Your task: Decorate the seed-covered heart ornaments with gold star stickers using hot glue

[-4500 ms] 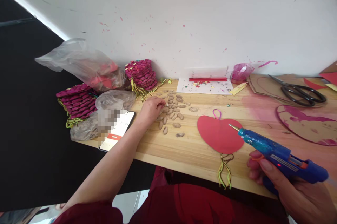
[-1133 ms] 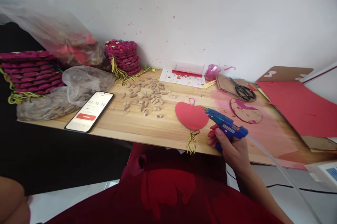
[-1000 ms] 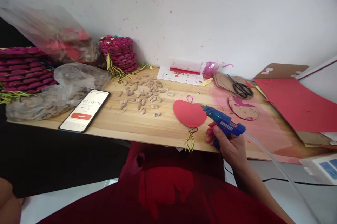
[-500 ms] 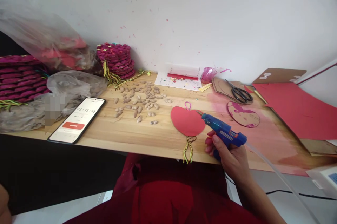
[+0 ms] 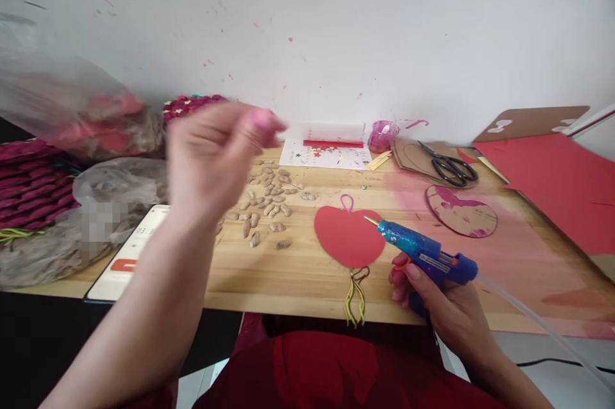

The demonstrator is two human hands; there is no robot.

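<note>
My right hand (image 5: 451,306) is closed round a blue hot glue gun (image 5: 427,252). The gun's metal nozzle lies over the right part of a red heart-shaped paper piece (image 5: 346,236); whether they touch I cannot tell. The heart has a purple loop (image 5: 346,202) on top and a yellow-green tassel (image 5: 354,303) below. My left hand (image 5: 216,146) is raised in front of the peanuts, blurred, with fingers curled in against the thumb. What it holds, if anything, is hidden. Behind it lie several unshelled peanuts (image 5: 276,227).
At the back are white paper (image 5: 293,154) with star sequins, a pink cup (image 5: 383,134) and black scissors (image 5: 454,168) on cardboard. Right are a painted cardboard heart (image 5: 464,213) and red sheets (image 5: 562,184). Left are a phone (image 5: 110,281), plastic bags (image 5: 115,184) and purple woven baskets (image 5: 33,184).
My left hand has come up from the far left edge to above the peanuts, covering part of the phone and the rear basket. My right hand still holds the glue gun; the view has shifted slightly.
</note>
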